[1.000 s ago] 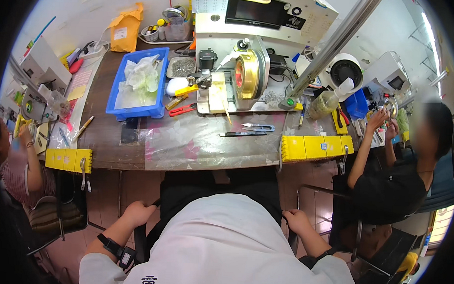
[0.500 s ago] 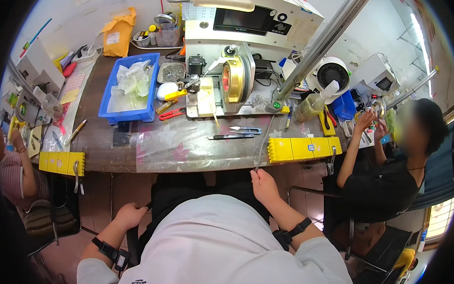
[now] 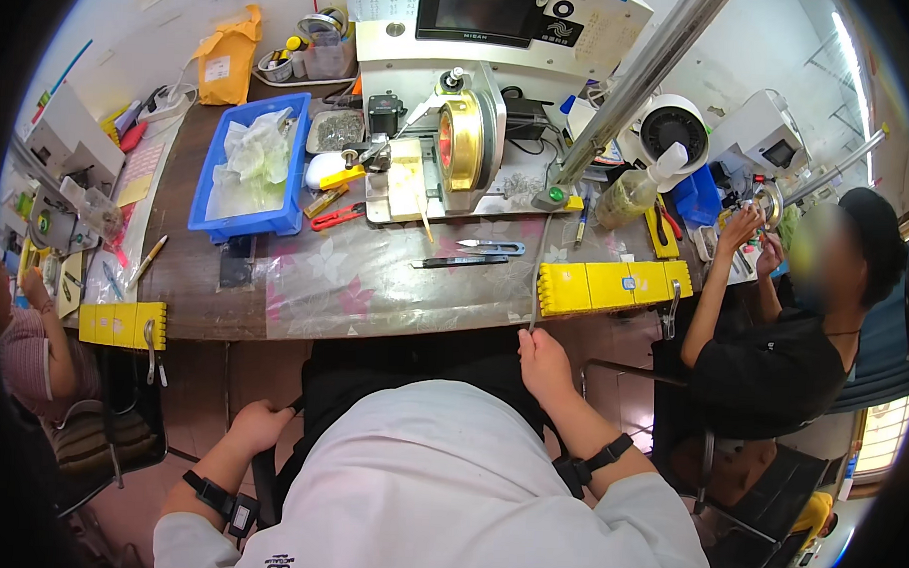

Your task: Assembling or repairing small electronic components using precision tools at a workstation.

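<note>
My right hand (image 3: 545,367) is at the table's front edge, its fingers closed on a thin grey cable (image 3: 538,272). The cable runs over the tabletop from beside the green button (image 3: 552,195) of the machine. Low on the left, beside my lap, my left hand (image 3: 260,425) is closed; a dark tip shows past its fingers, too hidden to name. Beyond my hands lie blue-handled thread snips (image 3: 493,248) and black tweezers (image 3: 461,263). Behind them stands a white machine (image 3: 383,51) with a dark screen and a gold-coloured wheel (image 3: 462,144).
A blue tray (image 3: 301,158) holds crumpled translucent bags. Red-handled pliers (image 3: 337,217) lie beside it. Yellow padding (image 3: 615,287) is clamped along the right front edge. A squeeze bottle (image 3: 626,198) stands behind it. People (image 3: 772,365) work at both sides; a metal post (image 3: 636,95) slants upward.
My right hand has moved slightly right, and the grey cable's near end has shifted with it. My left hand stays closed in about the same place. The view has tilted a little.
</note>
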Motion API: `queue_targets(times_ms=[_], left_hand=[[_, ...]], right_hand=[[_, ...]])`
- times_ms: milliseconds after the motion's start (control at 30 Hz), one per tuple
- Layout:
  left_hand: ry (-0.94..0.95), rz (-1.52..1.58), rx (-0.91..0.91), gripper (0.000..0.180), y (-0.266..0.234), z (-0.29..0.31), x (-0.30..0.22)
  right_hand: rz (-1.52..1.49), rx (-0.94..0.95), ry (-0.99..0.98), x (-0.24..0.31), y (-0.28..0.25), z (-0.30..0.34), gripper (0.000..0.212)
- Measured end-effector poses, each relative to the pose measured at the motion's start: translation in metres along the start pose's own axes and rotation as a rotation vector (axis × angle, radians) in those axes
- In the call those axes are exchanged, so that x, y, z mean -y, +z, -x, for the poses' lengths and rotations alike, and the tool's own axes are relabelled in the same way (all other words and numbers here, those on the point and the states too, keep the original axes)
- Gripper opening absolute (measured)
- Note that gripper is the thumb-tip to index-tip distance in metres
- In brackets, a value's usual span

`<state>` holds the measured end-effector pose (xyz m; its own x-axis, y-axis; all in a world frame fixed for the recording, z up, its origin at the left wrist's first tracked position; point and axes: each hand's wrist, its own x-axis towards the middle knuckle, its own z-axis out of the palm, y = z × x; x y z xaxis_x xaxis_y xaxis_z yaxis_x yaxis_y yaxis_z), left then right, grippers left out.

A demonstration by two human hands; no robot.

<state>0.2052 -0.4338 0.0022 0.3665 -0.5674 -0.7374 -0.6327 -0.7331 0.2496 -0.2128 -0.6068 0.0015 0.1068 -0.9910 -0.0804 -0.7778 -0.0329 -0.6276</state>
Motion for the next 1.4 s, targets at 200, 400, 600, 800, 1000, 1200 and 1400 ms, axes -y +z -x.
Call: queue_targets(times_ms=[200,400,600,800,1000,1200,1400], left_hand=[[-0.01,0.004,0.006,0.054,-0.002,0.004,-0.005],[0.022,-0.038,-0.003,0.056,-0.002,0.003,-0.004],[0.027,-0.025,-0.008,0.056,-0.002,0.005,-0.004],[0.11,-0.044,-0.089,0.047,0.005,-0.002,0.008],[0.058,-0.004,-0.027,0.056,0.003,0.002,0.004],[0.133,-0.078,-0.103,0.048,0.007,-0.005,0.011],[0.106,-0.015,-0.08,0.047,0.005,-0.005,0.008]], right_hand=[[-0.025,0.095,0.125,-0.004,-0.005,0.007,0.029],[0.034,0.166,0.143,-0.055,-0.013,0.036,0.043],[0.007,0.171,0.209,-0.043,-0.021,0.053,0.036],[0.162,0.129,0.13,-0.028,-0.035,0.068,0.032],[0.325,0.177,0.103,-0.039,-0.041,0.085,0.036],[0.514,0.243,0.226,-0.045,-0.051,0.108,0.045],[0.331,0.354,0.402,-0.073,-0.044,0.104,0.052]])
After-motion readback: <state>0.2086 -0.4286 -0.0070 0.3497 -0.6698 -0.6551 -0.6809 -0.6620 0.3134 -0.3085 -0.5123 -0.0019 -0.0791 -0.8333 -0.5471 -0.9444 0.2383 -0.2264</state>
